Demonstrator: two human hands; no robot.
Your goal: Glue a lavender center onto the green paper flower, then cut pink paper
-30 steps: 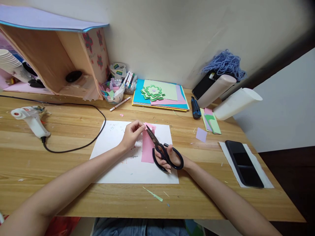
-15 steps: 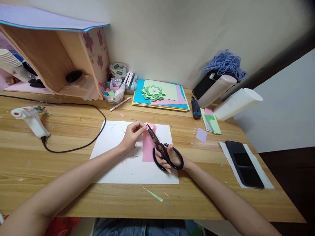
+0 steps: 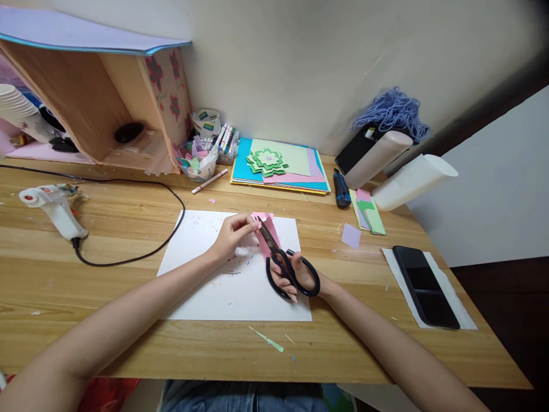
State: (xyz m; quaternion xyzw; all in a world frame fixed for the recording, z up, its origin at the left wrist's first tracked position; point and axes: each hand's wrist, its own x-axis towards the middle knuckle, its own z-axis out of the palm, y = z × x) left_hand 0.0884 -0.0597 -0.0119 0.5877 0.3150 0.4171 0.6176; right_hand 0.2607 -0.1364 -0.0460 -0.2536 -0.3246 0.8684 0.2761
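Between the thumb and fingers of my left hand [image 3: 232, 233] is a strip of pink paper [image 3: 263, 246], pinched near its far end. Black-handled scissors [image 3: 270, 236] are in my right hand [image 3: 295, 276], the thumb and fingers through the loops. The dark blades point away and to the left, lying across the pink paper with their tips close to my left fingertips. Under both hands lies a white sheet [image 3: 240, 303] marked with ink specks. Exactly where the blades meet the paper is too small to tell.
A white glue gun [image 3: 55, 214] and its black cord lie left. Behind are a tub of scraps [image 3: 197, 166], a marker [image 3: 209, 181] and a layered green paper flower [image 3: 266, 162] on coloured sheets. Rightward are a utility knife [image 3: 342, 189], a lilac square [image 3: 351, 236] and a phone [image 3: 424, 286].
The pink paper has turned, its near end swinging away and to the right under the scissors. My left hand has shifted slightly right; the scissors have barely moved.
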